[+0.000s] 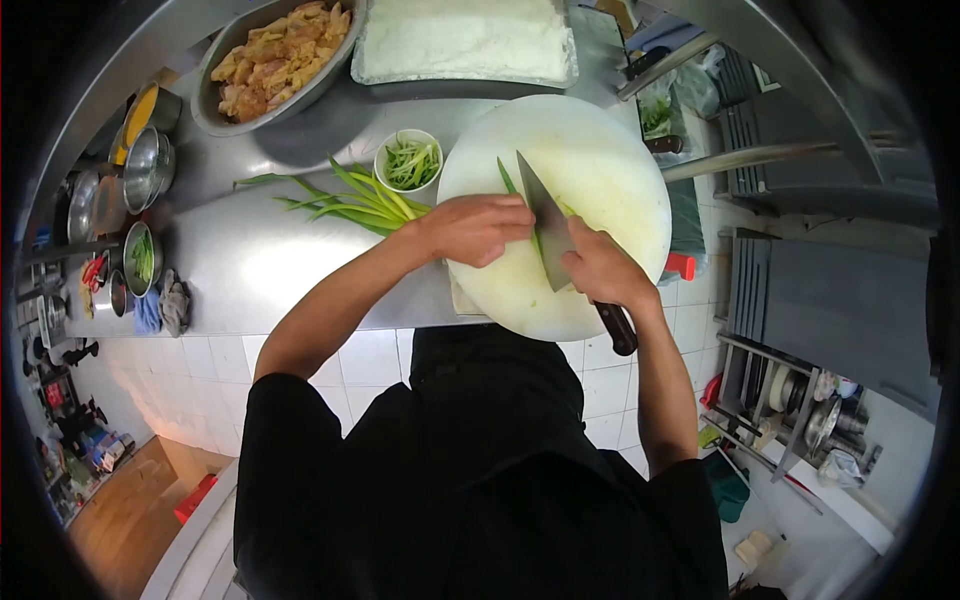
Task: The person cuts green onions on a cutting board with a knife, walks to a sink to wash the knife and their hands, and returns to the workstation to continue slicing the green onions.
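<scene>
On the round white cutting board, my right hand grips a kitchen knife. Its wide blade points away from me, and the dark handle sticks out below my palm. My left hand is closed, with curled fingers over a long green scallion piece right beside the blade. Part of that piece is hidden by my fingers. A bunch of scallions lies on the counter left of the board, partly behind my left forearm. Close to it, a small white bowl holds sliced scallion greens.
A large metal bowl of raw meat pieces stands at the back left. Beside it is a tray of white powder. Several metal bowls line the counter's left end. A metal rail runs right of the board.
</scene>
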Demonstrator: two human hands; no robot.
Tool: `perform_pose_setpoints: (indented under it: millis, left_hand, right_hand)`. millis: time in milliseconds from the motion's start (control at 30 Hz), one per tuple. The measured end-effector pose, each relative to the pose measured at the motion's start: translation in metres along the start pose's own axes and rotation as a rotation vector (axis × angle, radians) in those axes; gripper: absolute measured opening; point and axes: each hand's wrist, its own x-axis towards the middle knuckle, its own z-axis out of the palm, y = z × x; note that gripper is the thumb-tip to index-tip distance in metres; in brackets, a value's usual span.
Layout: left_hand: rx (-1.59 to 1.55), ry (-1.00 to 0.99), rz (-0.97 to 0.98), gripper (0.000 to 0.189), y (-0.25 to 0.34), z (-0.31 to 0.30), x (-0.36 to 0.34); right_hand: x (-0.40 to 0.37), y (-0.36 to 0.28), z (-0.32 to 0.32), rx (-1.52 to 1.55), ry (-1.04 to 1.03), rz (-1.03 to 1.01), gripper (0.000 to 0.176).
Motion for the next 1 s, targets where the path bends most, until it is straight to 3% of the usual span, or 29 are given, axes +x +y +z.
perform_pose_setpoints:
  millis: [133,233,533,1000]
  left_hand:
    - [-0.074,-0.003,0.017,0.042,0.018,0.009,-0.001]
    - [-0.043,0.148,-0.062,0.041,0.025,0.004,-0.004]
    - [0.09,0.124,-0.067,0.04,0.004,-0.015,0.008]
    - [0.07,0.113,-0.088,0.02,-0.005,0.003,0.015]
  right_hand:
    - [-0.024,0.007,-0.012,0.09,-0.033,0.115,0.022]
    - [-0.04,0.032,-0.008,0.05,0.048,0.053,0.022]
    - [-0.059,0.026,0.006,-0.162,0.153,0.022,0.022]
    - [-0.074,0.009,-0.005,-0.116,0.176,0.119,0.02]
